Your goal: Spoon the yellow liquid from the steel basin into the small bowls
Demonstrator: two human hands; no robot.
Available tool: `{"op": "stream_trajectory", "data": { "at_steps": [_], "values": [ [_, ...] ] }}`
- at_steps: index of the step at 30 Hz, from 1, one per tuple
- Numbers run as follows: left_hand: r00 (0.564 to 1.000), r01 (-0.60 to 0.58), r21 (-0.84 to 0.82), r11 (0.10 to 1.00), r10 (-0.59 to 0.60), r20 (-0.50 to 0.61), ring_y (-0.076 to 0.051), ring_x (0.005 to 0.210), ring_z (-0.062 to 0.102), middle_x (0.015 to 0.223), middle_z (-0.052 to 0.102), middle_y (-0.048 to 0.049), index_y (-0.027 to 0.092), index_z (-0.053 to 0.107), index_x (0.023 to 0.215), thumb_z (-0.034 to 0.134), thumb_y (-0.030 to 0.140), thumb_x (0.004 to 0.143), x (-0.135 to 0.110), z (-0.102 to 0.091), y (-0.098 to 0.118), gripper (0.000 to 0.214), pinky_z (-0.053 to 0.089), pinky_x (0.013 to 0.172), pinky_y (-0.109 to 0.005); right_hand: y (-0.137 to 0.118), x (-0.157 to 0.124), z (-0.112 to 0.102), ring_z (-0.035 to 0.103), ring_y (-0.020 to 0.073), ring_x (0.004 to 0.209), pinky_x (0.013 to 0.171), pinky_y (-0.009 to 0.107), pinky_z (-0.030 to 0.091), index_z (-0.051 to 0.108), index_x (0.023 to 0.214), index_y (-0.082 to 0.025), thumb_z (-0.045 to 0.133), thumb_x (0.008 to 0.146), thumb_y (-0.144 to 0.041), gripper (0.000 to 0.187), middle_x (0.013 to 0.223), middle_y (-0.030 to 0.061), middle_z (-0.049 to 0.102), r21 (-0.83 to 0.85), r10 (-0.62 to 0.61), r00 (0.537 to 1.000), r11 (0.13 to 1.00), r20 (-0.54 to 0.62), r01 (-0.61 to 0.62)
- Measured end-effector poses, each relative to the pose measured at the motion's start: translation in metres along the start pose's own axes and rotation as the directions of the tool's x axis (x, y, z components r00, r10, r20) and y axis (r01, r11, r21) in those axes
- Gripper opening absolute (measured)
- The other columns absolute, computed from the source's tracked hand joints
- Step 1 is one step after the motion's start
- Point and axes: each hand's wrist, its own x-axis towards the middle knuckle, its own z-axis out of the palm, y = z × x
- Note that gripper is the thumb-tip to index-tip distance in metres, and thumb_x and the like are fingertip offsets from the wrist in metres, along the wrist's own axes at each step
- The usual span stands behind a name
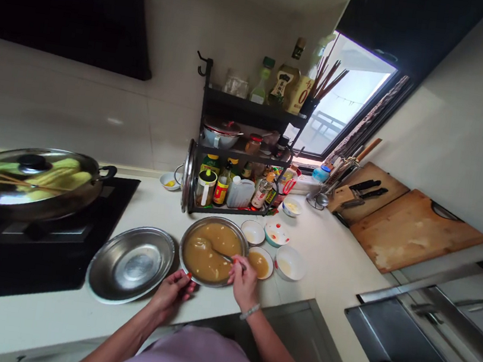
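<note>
A metal bowl [245, 240] of brown liquid with pale bits floating in it stands on the counter in front of me. My left hand [174, 291] grips its near-left rim, thumb on top and fingers curled below. Closed round the handle of a spoon [222, 256] is my right hand [245, 283], at the bowl's right side. The spoon's head is sunk in the liquid and hidden. Left of my left hand lies a wide metal basin [103, 269] with nothing in it. Just right of the bowl is a small dish [267, 258] of brown liquid.
On the left, a lidded pan [30, 181] with greens and chopsticks sits on the black stove [32, 265]. Behind the bowl rises a black rack [252, 107] of bottles. Several small bowls [290, 264] stand at right, with cutting boards [423, 230] and a sink [387, 327] beyond.
</note>
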Motion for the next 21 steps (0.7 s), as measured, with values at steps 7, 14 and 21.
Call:
{"op": "stream_trajectory", "data": {
  "at_steps": [7,14,21],
  "values": [
    [0.999,0.025,-0.005,1.0,-0.025,-0.021,-0.009,0.049,0.058,0.058,0.064,-0.0029,0.014,0.053,0.066,0.07,0.014,0.075,-0.002,0.001,0.002,0.019,0.042,0.043,-0.016,-0.002,0.002,-0.027,0.054,0.0132,0.042,0.036,0.021,0.041,0.059,0.086,-0.017,0.064,0.073,-0.046,0.033,0.053,-0.0006,0.061,0.299,0.265,0.931,0.936,-0.253,-0.185],
    [1.0,0.028,-0.001,1.0,-0.028,0.005,-0.009,0.049,0.058,0.059,0.064,-0.0033,0.013,0.055,0.069,0.064,0.009,0.079,-0.001,-0.001,0.002,0.014,0.044,0.044,-0.017,-0.01,-0.014,-0.055,0.056,0.0131,0.046,0.038,0.021,0.04,0.059,0.087,-0.016,0.064,0.074,-0.047,0.034,0.057,0.0002,0.063,0.303,0.235,0.908,0.944,-0.347,-0.129],
    [0.999,0.049,0.002,0.999,-0.049,-0.018,-0.009,0.05,0.06,0.061,0.066,-0.0036,0.013,0.054,0.073,0.06,0.009,0.082,0.0,-0.002,0.002,0.012,0.045,0.045,-0.016,-0.018,-0.024,-0.086,0.055,0.0124,0.045,0.038,0.02,0.038,0.06,0.083,-0.016,0.069,0.069,-0.046,0.034,0.055,0.0016,0.064,0.307,0.226,0.852,0.948,-0.472,-0.082]
  ]
}}
